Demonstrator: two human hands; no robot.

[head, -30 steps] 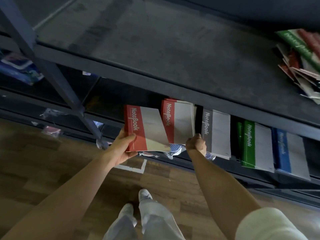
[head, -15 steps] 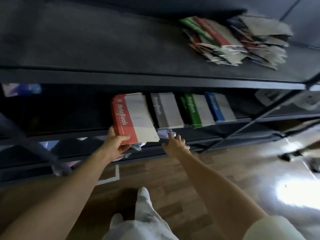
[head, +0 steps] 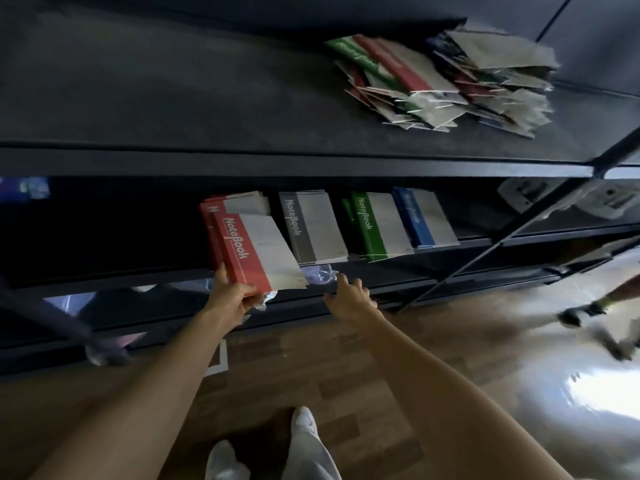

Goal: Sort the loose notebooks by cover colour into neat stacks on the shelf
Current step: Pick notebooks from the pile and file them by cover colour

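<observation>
My left hand (head: 230, 297) grips the near corner of a red notebook (head: 258, 252) that lies on top of the red stack (head: 239, 204) on the middle shelf. My right hand (head: 349, 297) hovers in front of the shelf edge with fingers spread, holding nothing. To the right of the red stack sit a grey stack (head: 313, 226), a green stack (head: 379, 225) and a blue stack (head: 426, 216). A messy pile of loose notebooks (head: 440, 81) in mixed colours lies on the top shelf at the right.
The dark top shelf (head: 156, 98) is bare to the left of the pile. Crumpled plastic wrap (head: 320, 273) lies at the shelf edge by my right hand. A slanted metal brace (head: 519, 230) crosses the right. Another person's foot (head: 576, 311) stands on the wooden floor.
My left hand carried the red notebook right onto the red stack. My right hand let go of that stack and drew back, fingers spreading. The view swung right, showing the loose pile.
</observation>
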